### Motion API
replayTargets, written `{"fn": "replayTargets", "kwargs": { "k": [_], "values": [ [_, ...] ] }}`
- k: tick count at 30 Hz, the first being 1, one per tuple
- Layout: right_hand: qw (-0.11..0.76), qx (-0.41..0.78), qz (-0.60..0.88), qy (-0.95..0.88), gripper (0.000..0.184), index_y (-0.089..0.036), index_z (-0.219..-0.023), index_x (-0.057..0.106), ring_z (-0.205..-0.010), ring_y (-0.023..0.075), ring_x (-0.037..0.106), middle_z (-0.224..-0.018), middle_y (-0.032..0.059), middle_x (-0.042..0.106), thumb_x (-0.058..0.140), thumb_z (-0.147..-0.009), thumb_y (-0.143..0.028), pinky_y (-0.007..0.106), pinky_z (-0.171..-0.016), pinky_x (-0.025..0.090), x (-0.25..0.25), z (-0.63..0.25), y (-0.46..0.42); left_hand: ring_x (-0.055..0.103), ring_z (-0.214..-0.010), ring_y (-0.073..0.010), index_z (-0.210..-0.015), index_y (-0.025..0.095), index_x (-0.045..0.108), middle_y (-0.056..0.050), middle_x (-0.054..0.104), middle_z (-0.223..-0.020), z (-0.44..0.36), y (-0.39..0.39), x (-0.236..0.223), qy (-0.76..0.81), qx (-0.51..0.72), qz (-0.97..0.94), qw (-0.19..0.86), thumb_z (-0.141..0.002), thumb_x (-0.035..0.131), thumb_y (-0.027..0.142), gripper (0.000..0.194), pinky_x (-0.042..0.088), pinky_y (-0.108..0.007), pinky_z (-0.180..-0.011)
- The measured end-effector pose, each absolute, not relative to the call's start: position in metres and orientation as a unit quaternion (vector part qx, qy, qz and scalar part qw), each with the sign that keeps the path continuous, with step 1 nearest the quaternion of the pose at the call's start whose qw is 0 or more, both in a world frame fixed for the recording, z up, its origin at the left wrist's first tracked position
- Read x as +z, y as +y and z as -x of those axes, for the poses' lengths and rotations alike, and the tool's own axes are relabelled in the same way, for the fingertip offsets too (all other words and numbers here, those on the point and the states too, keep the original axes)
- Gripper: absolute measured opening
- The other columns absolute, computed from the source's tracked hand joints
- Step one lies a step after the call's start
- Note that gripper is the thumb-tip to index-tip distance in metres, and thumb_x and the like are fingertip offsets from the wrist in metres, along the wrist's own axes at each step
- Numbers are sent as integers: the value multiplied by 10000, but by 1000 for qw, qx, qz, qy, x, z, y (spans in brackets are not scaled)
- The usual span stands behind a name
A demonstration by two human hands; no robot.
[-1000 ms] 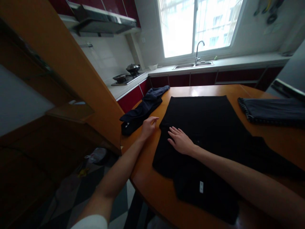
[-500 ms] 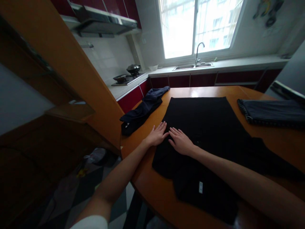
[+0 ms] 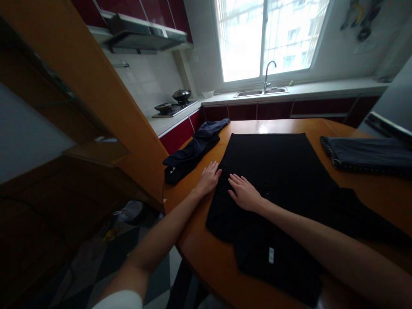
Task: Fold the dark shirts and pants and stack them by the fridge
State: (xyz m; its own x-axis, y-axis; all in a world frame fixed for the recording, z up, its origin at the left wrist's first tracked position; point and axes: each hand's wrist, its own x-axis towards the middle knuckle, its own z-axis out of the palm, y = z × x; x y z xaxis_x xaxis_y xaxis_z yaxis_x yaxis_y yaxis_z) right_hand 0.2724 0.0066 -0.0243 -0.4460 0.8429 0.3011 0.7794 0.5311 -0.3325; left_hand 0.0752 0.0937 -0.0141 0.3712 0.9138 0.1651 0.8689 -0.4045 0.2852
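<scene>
Garment (image 3: 277,169) is lying on table (image 3: 209,253), right hand (image 3: 245,193) resting on it, left hand (image 3: 208,178) touching its edge, both with fingers (image 3: 237,179) outstretched.

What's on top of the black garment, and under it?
On top of the black garment: the right hand, palm down; a small white label shows too. The left hand is at its left edge. Under: the wooden table; anything else there is covered.

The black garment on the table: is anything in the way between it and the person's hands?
Nothing visible is. The right hand lies on the black garment, and the left hand is right at its edge. The dark blue clothing lies apart, beyond the left hand.
</scene>
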Motion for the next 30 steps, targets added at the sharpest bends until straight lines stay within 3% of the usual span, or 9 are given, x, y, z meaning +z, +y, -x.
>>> {"fn": "replayTargets", "kwargs": {
  "k": [3,8,12,16,22,30],
  "values": [
    [221,73,478,-847,525,-89,-1449,489,-1468,265,339,-1550,179,417,447,-980,-319,457,-1205,258,-26,-272,7,196,-1523,-241,-1535,225,370,-82,297,-1624,-75,100,-16,477,122,-867,73,-1062,277,445,530,172,-518,-1213],
    [216,71,480,-848,527,-82,-1446,490,-1469,270,335,-1558,180,404,441,-980,-322,457,-1207,254,-28,-273,8,314,-1474,-332,-1444,200,509,-129,421,-1557,-68,113,-27,546,164,-816,95,-1028,407,462,502,216,-579,-1183],
    [216,78,482,-846,525,-94,-1450,489,-1470,267,334,-1559,175,403,438,-981,-326,458,-1206,256,-26,-273,8,520,-1333,-270,-1309,126,621,-160,594,-1394,-54,119,-23,564,238,-786,92,-1009,420,267,388,361,-422,-1142],
    [214,80,482,-846,529,-75,-1443,496,-1469,270,335,-1559,178,402,436,-982,-329,448,-1207,258,-24,-272,7,691,-996,-219,-1151,118,695,-131,720,-1142,-42,119,-12,574,290,-759,105,-930,501,179,300,523,-321,-923],
    [213,84,483,-845,539,-79,-1452,485,-1477,267,318,-1566,174,392,433,-983,-339,450,-1212,247,-24,-273,7,672,-670,-174,-847,157,738,-54,747,-795,-44,111,-6,558,313,-753,157,-870,644,325,194,506,-249,-622],
    [213,88,482,-845,541,-80,-1454,482,-1479,266,314,-1567,180,387,421,-982,-337,460,-1211,249,-21,-273,6,628,-621,-150,-762,167,724,-19,719,-716,-54,106,-14,514,286,-786,188,-786,744,344,180,464,-241,-588]
  ]
}}
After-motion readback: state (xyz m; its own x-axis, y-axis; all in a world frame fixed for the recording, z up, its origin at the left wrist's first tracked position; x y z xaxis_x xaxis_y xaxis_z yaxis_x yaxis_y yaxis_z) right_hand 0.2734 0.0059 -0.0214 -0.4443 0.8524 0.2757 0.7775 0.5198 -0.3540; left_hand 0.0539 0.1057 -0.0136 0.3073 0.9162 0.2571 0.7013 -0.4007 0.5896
